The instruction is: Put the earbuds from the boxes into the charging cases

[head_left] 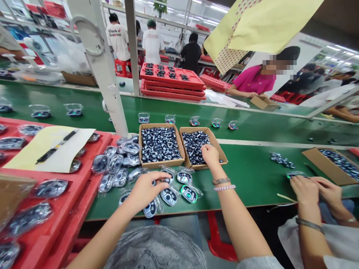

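Observation:
Over the bench, my left hand [147,188] pinches a small dark earbud [167,180] between thumb and fingers, just above several charging cases. Nearest to it are an opened charging case [168,196] and a case with a green-lit rim [189,194]; another case [184,177] lies behind that one. My right hand [211,155] reaches into the right cardboard box [221,149], which is full of loose dark earbuds [193,144]. Its fingers are closed at the earbuds, and what they grip is hidden. Beside it stands the left cardboard box [161,163], also full of earbuds.
Wrapped cases [114,164] are piled at left by red trays [92,186] holding paper [50,149] and a pen [57,145]. Lit cases sit on the green conveyor [126,108] behind a white post [103,67]. A co-worker's hands [308,190] work at right.

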{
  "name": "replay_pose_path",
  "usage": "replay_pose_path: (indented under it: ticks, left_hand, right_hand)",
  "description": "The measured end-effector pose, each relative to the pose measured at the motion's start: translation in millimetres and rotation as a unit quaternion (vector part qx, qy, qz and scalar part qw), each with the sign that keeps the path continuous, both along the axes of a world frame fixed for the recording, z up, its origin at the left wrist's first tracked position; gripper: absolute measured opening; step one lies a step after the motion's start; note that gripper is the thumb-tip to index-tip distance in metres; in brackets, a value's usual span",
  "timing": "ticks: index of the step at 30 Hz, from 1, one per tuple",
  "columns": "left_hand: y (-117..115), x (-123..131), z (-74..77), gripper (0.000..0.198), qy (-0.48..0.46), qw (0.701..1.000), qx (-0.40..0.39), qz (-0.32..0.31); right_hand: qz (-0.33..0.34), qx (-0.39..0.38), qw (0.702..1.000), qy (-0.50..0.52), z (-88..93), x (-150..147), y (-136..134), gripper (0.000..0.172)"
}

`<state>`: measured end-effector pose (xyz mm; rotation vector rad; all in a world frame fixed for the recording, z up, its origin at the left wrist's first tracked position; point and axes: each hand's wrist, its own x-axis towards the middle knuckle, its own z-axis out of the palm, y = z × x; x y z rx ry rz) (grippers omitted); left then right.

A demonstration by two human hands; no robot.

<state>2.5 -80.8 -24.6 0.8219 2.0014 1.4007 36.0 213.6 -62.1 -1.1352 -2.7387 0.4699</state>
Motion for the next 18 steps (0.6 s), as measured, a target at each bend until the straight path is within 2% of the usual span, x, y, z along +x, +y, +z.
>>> replay_pose_path:
  ticks: [2,5,8,10,16,18]
  left_hand:
    - [4.2,6.8,-7.7,0.021,0.126,0.991,-0.052,-0.018]
    - [8.4,9.6,-14.8,0.020,0.229,0.970,-0.075,-0.021]
    - [8.2,3.6,-13.6,0.021,0.237,0.968,-0.076,-0.023]
    - [6.5,-0.6,-10.0,0.021,0.228,0.969,-0.086,-0.045]
    - [2.4,4.4,0.8,0.014,0.238,0.960,-0.126,-0.077]
    - [1.9,8.1,2.4,0.011,0.254,0.953,-0.144,-0.087]
  right_hand:
    - [0.028,0.004,1.000,-0.005,1.7,1.5,-4.1,0.024]
    - [0.099,0.004,0.995,-0.009,3.1,-1.4,-10.2,0.025]
    - [0.173,-0.003,0.985,-0.026,3.3,-6.9,-13.2,0.027]
    - [0.197,-0.008,0.980,-0.041,2.5,-9.5,-14.1,0.023]
    - [0.191,-0.022,0.981,-0.012,-1.6,-9.4,-14.6,0.012]
    - [0.172,-0.025,0.985,0.019,-0.4,-8.5,-12.1,0.015]
